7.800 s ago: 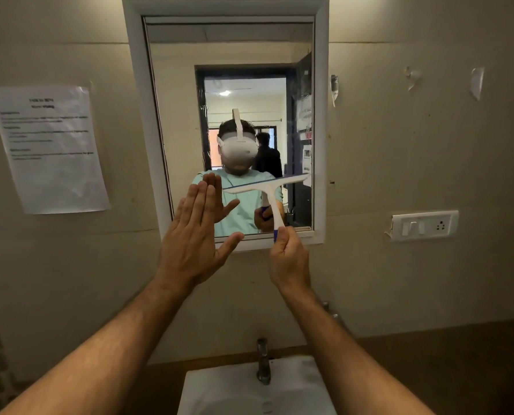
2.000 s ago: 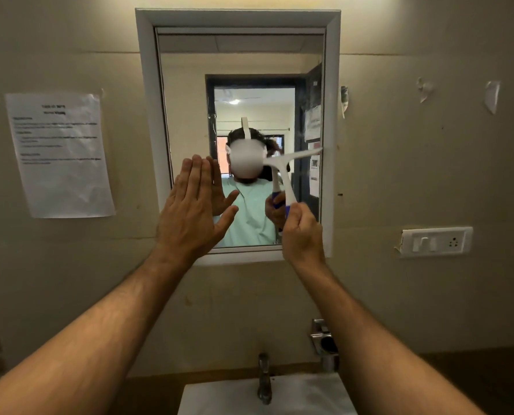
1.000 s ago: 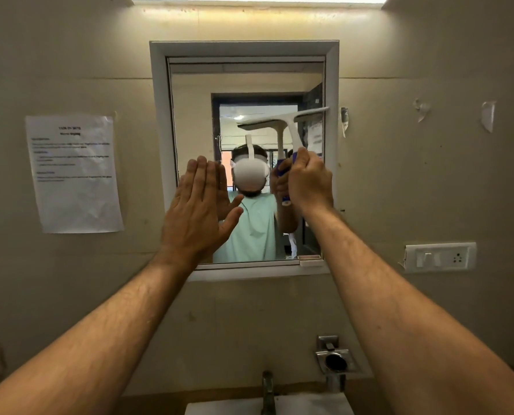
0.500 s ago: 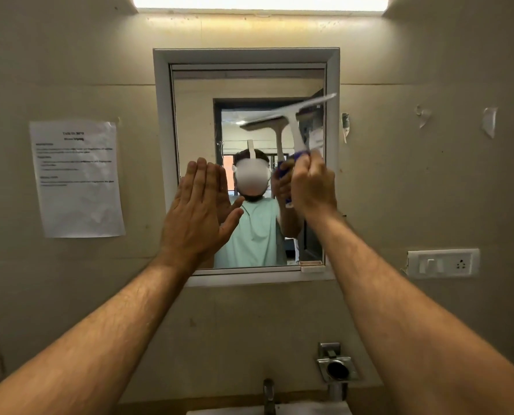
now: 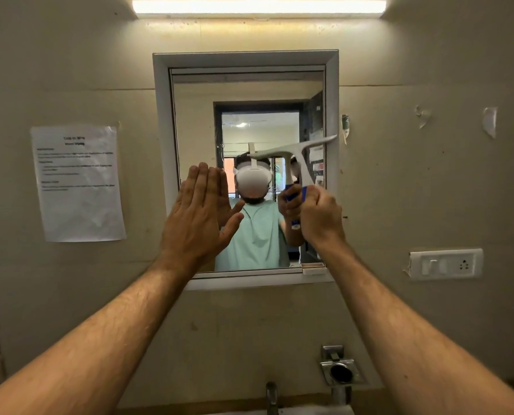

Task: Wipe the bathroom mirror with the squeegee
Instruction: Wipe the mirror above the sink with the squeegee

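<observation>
- Squeegee: white, with a blue grip, held against the right half of the bathroom mirror, its blade tilted, the right end higher and reaching the mirror's grey frame.
- Right hand: a closed fist around the blue handle, at the mirror's lower right.
- Left hand: fingers straight and together, thumb out, palm flat toward the glass at the lower left.
- A printed notice hangs left of the mirror; a switch plate sits to the right, a tube light glows above.
</observation>
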Demonstrator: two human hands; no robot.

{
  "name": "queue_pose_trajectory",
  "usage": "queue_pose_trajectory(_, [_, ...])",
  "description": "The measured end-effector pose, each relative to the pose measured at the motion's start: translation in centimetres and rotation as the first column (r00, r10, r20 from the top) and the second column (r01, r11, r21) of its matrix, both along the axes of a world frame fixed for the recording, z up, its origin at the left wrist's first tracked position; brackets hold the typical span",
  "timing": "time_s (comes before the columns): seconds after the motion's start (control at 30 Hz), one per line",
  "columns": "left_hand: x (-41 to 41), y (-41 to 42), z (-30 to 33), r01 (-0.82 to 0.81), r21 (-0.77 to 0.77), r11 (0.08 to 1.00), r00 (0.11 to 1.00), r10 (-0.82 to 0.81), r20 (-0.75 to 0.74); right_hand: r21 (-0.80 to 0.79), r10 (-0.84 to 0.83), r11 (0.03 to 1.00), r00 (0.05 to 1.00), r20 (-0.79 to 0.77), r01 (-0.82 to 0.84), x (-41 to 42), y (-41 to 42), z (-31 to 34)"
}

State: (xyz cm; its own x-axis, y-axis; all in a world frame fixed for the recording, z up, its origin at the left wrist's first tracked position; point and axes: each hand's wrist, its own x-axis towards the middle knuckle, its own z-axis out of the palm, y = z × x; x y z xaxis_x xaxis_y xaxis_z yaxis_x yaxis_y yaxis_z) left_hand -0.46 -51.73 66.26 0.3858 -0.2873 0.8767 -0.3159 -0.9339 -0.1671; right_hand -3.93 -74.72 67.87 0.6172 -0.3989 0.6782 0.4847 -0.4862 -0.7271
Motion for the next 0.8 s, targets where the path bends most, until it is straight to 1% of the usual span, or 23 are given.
queue_pose_trajectory(0.1, [-0.2, -0.2, 0.7, 0.003, -0.008, 1.000, 1.000, -0.003, 0.007, 0.017, 0.036, 0.999, 0.995, 0.093, -0.038, -0.3, 0.7, 2.5])
queue_pose_trajectory(0.2, [-0.5, -0.3, 1.4, 0.018, -0.020, 1.000, 0.999, -0.017, 0.041, 0.025, 0.097, 0.994, 0.980, 0.175, -0.103, -0.3, 1.4, 6.7])
queue_pose_trajectory(0.27, [-0.6, -0.2, 1.7, 0.031, -0.028, 0.999, 0.998, -0.030, 0.048, 0.046, 0.133, 0.989, 0.979, 0.156, -0.141, 0.2, 1.7, 9.1])
queue_pose_trajectory(0.33, [-0.6, -0.1, 1.6, 0.031, -0.039, 0.999, 0.999, -0.029, 0.043, 0.032, 0.102, 0.994, 0.991, 0.082, -0.105, 0.8, 1.7, 10.2])
queue_pose_trajectory(0.37, [-0.5, 0.0, 1.4, 0.028, -0.042, 0.999, 0.999, -0.026, 0.038, 0.029, 0.098, 0.995, 0.993, 0.061, -0.100, 1.0, 1.6, 9.9])
queue_pose_trajectory(0.47, [-0.2, 0.4, 0.4, 0.022, -0.042, 0.999, 1.000, -0.021, 0.016, 0.065, 0.165, 0.983, 0.983, 0.076, -0.170, 1.2, 1.4, 6.7])
queue_pose_trajectory(0.67, [0.3, 0.7, -0.8, 0.011, -0.039, 0.999, 1.000, -0.012, -0.013, 0.059, 0.071, 0.996, 0.996, -0.049, -0.068, 1.2, 1.9, -1.6])
queue_pose_trajectory(0.73, [0.3, 0.6, -0.8, 0.006, -0.034, 0.999, 1.000, -0.007, -0.011, 0.075, 0.076, 0.995, 0.996, -0.045, -0.072, 1.0, 2.3, -2.4])
queue_pose_trajectory(0.8, [0.4, 0.4, -0.6, 0.011, -0.025, 1.000, 1.000, -0.011, -0.011, 0.065, 0.066, 0.996, 0.998, -0.004, -0.066, 1.0, 2.5, -1.3])
